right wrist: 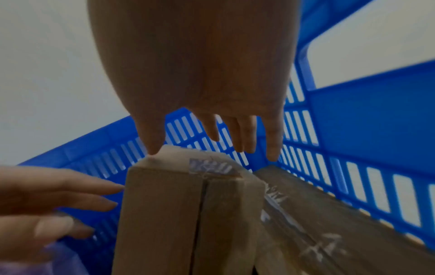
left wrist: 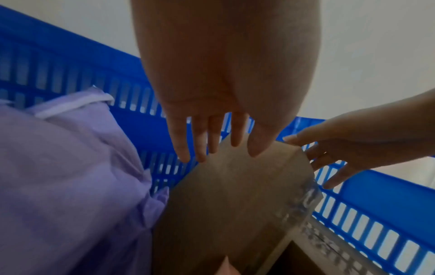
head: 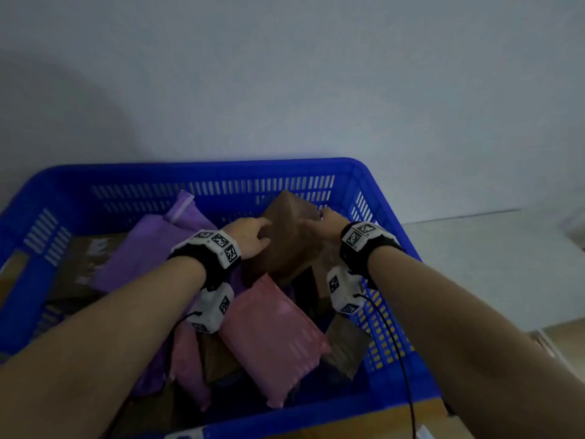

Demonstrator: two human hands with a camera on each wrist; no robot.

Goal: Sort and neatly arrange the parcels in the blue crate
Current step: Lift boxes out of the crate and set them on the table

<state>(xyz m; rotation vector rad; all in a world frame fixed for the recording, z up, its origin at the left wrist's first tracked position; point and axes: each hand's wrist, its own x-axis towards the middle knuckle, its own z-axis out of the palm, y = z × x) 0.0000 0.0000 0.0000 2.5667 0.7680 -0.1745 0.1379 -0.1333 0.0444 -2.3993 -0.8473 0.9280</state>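
A slatted blue plastic crate (head: 202, 172) is seen packed with a messy pile of parcels. Counted from the head view: two pink padded mailer bags (head: 272, 337), one big in the middle and one narrower at its left (head: 190, 365); at least two purple plastic mailer bags (head: 142, 251) toward the far left, one with a white strip at its top (head: 182, 204); and several brown cardboard boxes, the exact number can't be told since some are half buried.

One brown cardboard box (head: 289, 236) is tipped up on a corner near the far right corner of the crate, above the rest. It's flanked by both hands. The left hand (head: 248, 236) is laid against its left face, fingers (left wrist: 200, 141) straight and spread, nothing gripped. The right hand (head: 323, 224) is placed at its top right edge, thumb touching the top corner in the right wrist view, fingers (right wrist: 247, 137) loose and extended, also not clamped round anything. A taped seam is visible down the box's side.
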